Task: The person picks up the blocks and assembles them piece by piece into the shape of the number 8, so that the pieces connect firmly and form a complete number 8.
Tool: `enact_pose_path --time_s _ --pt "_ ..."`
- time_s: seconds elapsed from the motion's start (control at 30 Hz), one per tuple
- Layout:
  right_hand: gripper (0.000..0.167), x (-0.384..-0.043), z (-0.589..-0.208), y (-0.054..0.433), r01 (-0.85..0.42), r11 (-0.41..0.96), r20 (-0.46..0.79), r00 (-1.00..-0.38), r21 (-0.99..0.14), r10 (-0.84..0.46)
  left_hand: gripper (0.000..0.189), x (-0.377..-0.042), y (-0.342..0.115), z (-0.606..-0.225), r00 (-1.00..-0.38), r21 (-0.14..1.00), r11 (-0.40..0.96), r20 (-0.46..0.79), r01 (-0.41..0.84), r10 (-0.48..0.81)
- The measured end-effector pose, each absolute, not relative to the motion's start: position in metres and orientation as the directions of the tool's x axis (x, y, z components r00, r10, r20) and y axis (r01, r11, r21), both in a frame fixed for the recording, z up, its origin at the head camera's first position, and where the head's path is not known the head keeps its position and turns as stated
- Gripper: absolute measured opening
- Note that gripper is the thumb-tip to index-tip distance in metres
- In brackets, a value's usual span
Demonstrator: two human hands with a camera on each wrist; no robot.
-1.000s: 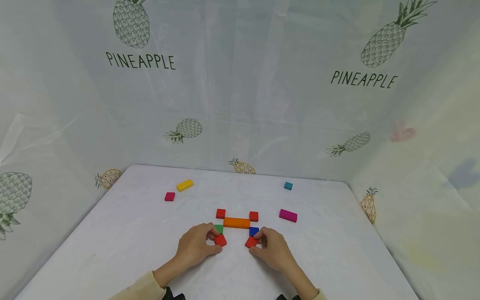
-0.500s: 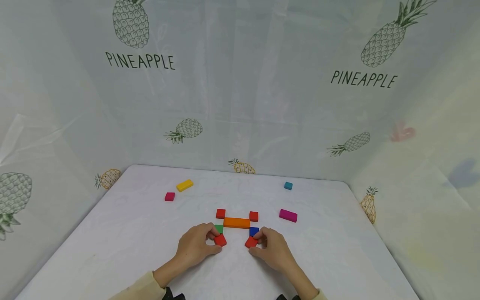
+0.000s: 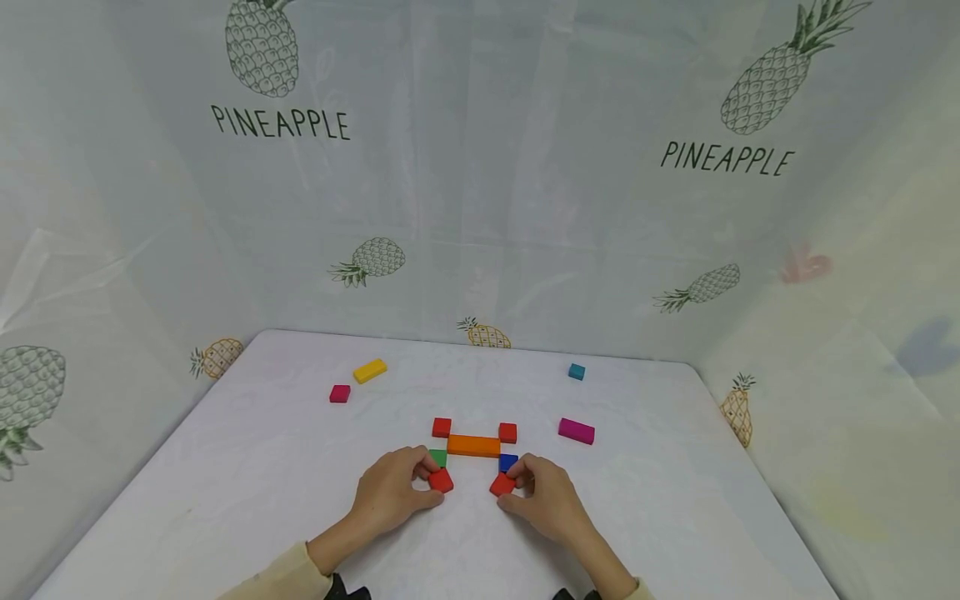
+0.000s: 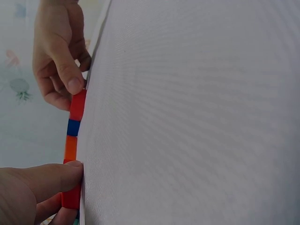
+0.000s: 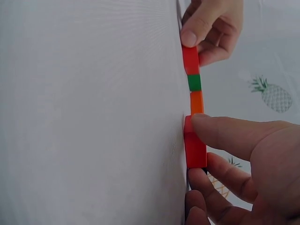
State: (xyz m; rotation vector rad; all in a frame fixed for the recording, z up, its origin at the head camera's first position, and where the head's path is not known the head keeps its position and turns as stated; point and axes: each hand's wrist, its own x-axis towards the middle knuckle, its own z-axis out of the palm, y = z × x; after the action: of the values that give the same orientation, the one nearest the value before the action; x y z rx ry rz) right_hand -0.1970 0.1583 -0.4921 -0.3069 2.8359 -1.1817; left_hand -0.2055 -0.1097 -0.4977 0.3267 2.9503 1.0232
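On the table my left hand pinches a red block between thumb and fingers, turned at an angle just below a green block. Opposite it, my right hand pinches another red block, also angled, at the near side of a blue block. Between the green and blue blocks, a little farther off, lies a long orange block. Two more red blocks, a left one and a right one, sit by its far corners. In the right wrist view, the thumb presses the near face of its red block.
Farther back on the white table are a yellow block and a crimson block on the left. A teal block and a magenta block lie to the right. A pineapple-print curtain stands behind.
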Motion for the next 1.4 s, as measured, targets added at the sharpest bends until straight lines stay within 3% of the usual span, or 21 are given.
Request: enact_pose_path --time_s 0.47,0.8,1.1,1.4 --pt "0.037 -0.197 -0.486 0.163 -0.155 0.686 -0.011 -0.973 -0.711 -0.231 0.033 -0.207 -0.111 -0.501 -0.979 0.607 0.77 0.07 0.196 0.194" --pt "0.034 -0.207 -0.478 0.195 -0.137 0.631 -0.065 -0.956 -0.764 -0.286 0.034 -0.205 -0.111 -0.498 -0.977 0.613 0.763 0.074 0.204 0.201" --pt "0.03 -0.235 -0.468 0.23 -0.167 0.765 0.076 -0.985 -0.621 -0.154 0.034 -0.206 -0.11 -0.498 -0.977 0.612 0.765 0.07 0.2 0.2" --pt "0.035 -0.266 -0.471 0.264 -0.295 0.812 0.213 -0.953 -0.504 -0.215 0.034 -0.205 -0.11 -0.499 -0.977 0.612 0.766 0.064 0.197 0.201"
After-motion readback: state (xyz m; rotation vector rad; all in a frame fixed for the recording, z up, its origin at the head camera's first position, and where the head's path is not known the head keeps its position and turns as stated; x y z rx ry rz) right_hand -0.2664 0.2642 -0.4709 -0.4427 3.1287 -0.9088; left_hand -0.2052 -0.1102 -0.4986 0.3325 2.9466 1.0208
